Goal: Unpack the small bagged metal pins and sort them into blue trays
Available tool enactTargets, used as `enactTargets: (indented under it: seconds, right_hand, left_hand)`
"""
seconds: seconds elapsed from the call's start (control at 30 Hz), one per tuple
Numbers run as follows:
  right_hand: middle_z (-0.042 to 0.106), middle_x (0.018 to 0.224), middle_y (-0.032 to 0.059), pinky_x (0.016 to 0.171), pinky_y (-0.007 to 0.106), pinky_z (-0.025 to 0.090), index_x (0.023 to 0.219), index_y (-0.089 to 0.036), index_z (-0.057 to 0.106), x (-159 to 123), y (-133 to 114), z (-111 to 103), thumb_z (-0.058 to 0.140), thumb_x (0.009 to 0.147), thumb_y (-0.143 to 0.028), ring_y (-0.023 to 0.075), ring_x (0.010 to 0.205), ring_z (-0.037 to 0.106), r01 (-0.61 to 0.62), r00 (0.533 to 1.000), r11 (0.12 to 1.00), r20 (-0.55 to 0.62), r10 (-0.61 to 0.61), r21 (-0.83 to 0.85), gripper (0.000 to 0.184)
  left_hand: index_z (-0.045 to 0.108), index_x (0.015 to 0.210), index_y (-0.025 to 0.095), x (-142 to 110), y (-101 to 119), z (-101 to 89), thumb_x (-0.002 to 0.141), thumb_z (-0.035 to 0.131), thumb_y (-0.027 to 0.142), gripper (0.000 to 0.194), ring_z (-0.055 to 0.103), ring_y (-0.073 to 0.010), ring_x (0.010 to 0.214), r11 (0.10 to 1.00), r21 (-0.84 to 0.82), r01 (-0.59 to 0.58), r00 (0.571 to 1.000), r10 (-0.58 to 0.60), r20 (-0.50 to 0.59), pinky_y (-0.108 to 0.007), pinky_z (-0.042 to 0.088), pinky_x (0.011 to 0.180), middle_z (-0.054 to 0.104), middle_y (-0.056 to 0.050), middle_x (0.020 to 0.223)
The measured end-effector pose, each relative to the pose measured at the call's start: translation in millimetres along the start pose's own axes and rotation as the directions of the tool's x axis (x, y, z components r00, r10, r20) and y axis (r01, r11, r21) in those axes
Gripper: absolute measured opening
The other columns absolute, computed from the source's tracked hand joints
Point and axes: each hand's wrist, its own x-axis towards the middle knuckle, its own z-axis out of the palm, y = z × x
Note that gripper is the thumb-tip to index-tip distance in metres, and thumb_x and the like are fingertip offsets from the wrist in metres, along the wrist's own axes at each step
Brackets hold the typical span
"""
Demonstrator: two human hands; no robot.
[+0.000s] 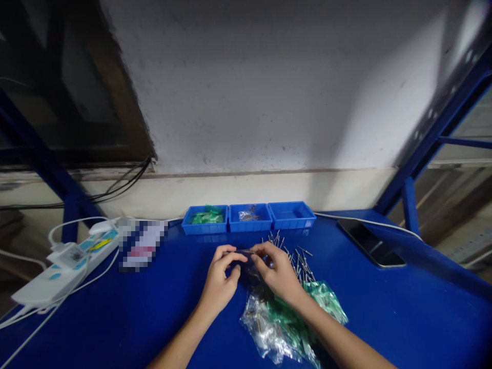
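My right hand is closed, thumb and fingers pinching a thin see-through plastic bag that looks dark against the table. Close by on the left, my left hand has its fingers curved, with a gap between thumb and index finger; the fingertips reach the bag's edge. Beneath my right wrist lies a pile of clear plastic bags and green plastic bags, partly hidden by the forearm. Several thin metal pins are scattered just beyond my right hand.
Along the back stand three blue bins: one with green bags, one with clear bags and small parts, and a third bin. A phone lies at right. A white power strip with cables occupies the left.
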Motion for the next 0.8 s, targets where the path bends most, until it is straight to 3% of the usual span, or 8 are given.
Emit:
enactTargets:
  seconds: [0.1,0.23,0.33,0.4,0.5,0.57,0.67,0.8]
  right_hand:
    - [0.056,0.094,0.0069,0.082,0.035,0.043,0.094,-0.021,0.063,-3,2,-2,0.048,0.085,-0.019,0.0198,0.091,0.052,0.244,0.966,0.942,-0.032,-0.258,-0.23,0.018]
    - [0.047,0.109,0.009,0.082,0.037,0.045,0.104,-0.027,0.063,-8,5,0,0.046,0.083,-0.012,0.022,0.102,0.048,0.334,0.939,0.885,0.037,-0.341,-0.323,0.031]
    - [0.045,0.113,0.0101,0.086,0.038,0.044,0.103,-0.026,0.063,-8,4,3,0.046,0.082,-0.013,0.0235,0.108,0.045,0.282,0.958,0.909,0.036,-0.285,-0.306,0.031]
    - [0.049,0.106,0.0096,0.088,0.038,0.043,0.096,-0.022,0.065,-6,0,3,0.048,0.085,-0.022,0.0227,0.104,0.048,0.169,0.984,0.96,-0.012,-0.176,-0.223,0.02]
    - [0.054,0.079,0.0044,0.075,0.031,0.045,0.074,-0.017,0.062,-2,-6,3,0.039,0.09,-0.041,0.0167,0.078,0.054,-0.067,0.998,0.997,0.01,0.066,0.042,0.037]
    - [0.051,0.064,0.0007,0.062,0.026,0.042,0.066,-0.016,0.057,0,-7,4,0.038,0.09,-0.049,0.0128,0.062,0.05,-0.194,0.98,0.961,0.077,0.182,0.198,0.045]
    - [0.052,0.059,-0.0013,0.054,0.023,0.038,0.069,-0.015,0.058,3,1,7,0.051,0.082,-0.051,0.0106,0.054,0.047,-0.269,0.963,0.922,0.083,0.256,0.28,0.039]
    - [0.063,0.071,0.0033,0.058,0.026,0.043,0.083,-0.014,0.062,16,6,-7,0.059,0.077,-0.043,0.014,0.061,0.055,-0.147,0.97,0.962,-0.154,0.185,0.231,0.03]
  left_hand:
    - [0.067,0.091,0.021,-1,2,-0.5,0.082,0.049,0.026,0.021,0.051,-0.0217,0.106,0.981,-0.152,0.121,0.992,-0.117,0.039,-0.031,0.044,0.082,0.054,-0.006,0.11]
    - [0.063,0.099,0.017,0,1,0.5,0.086,0.048,0.041,0.031,0.056,-0.0163,0.08,0.922,-0.324,0.212,0.977,-0.201,0.066,-0.024,0.044,0.063,0.062,-0.006,0.09]
    - [0.062,0.098,0.016,2,-1,0.1,0.085,0.05,0.039,0.029,0.057,-0.0155,0.072,0.962,-0.232,0.145,0.989,-0.145,0.017,-0.024,0.043,0.059,0.063,-0.005,0.083]
    - [0.062,0.097,0.018,1,0,-1.4,0.086,0.049,0.034,0.023,0.057,-0.017,0.078,1.0,-0.023,-0.009,0.998,0.008,-0.059,-0.027,0.044,0.067,0.063,-0.005,0.087]
    - [0.064,0.097,0.022,-2,3,-3.8,0.088,0.046,0.024,0.021,0.054,-0.0188,0.085,0.913,0.317,-0.256,0.957,0.285,-0.051,-0.032,0.044,0.079,0.062,-0.005,0.09]
    - [0.065,0.101,0.025,-4,5,-4.3,0.089,0.043,0.021,0.025,0.053,-0.019,0.085,0.841,0.425,-0.336,0.93,0.367,0.009,-0.033,0.044,0.078,0.06,-0.006,0.09]
    - [0.063,0.107,0.026,-6,6,-3.3,0.09,0.041,0.019,0.029,0.052,-0.0191,0.088,0.809,0.454,-0.373,0.92,0.386,0.068,-0.033,0.045,0.078,0.058,-0.006,0.094]
    - [0.058,0.113,0.025,-4,2,0.4,0.089,0.043,0.024,0.029,0.051,-0.0221,0.099,0.826,0.461,-0.324,0.945,0.309,0.109,-0.037,0.044,0.087,0.057,-0.008,0.105]
